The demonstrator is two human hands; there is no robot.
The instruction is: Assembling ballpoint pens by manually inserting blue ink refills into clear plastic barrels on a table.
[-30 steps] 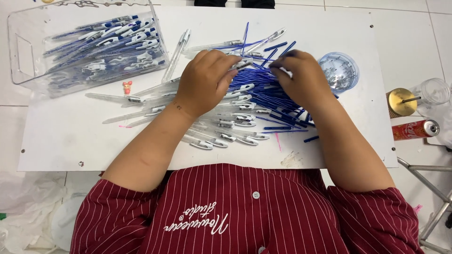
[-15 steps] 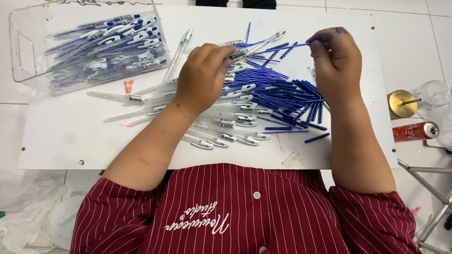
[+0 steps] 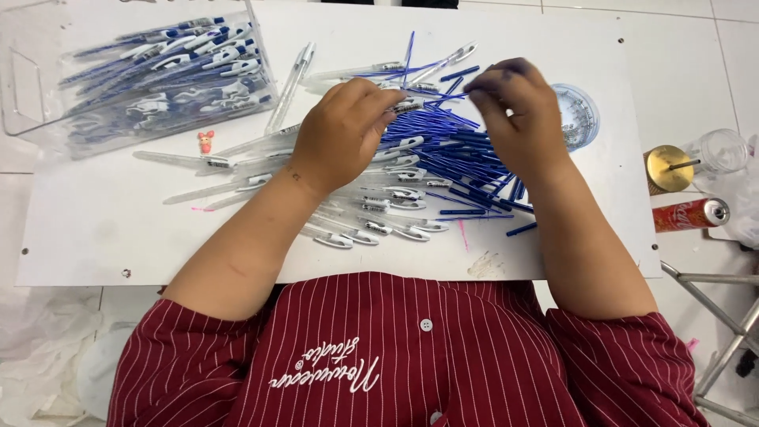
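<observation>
blue refills (image 3: 466,158) and clear pen barrels (image 3: 371,213) with white clips lie on a white table (image 3: 103,237), beside a red can (image 3: 689,214), below them a maroon shirt (image 3: 411,356) with white pinstripes.

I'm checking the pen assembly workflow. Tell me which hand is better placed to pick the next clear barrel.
Probably left. The left hand lies over the row of clear pen barrels, while the right hand pinches a blue refill above the blue refill pile.
</observation>
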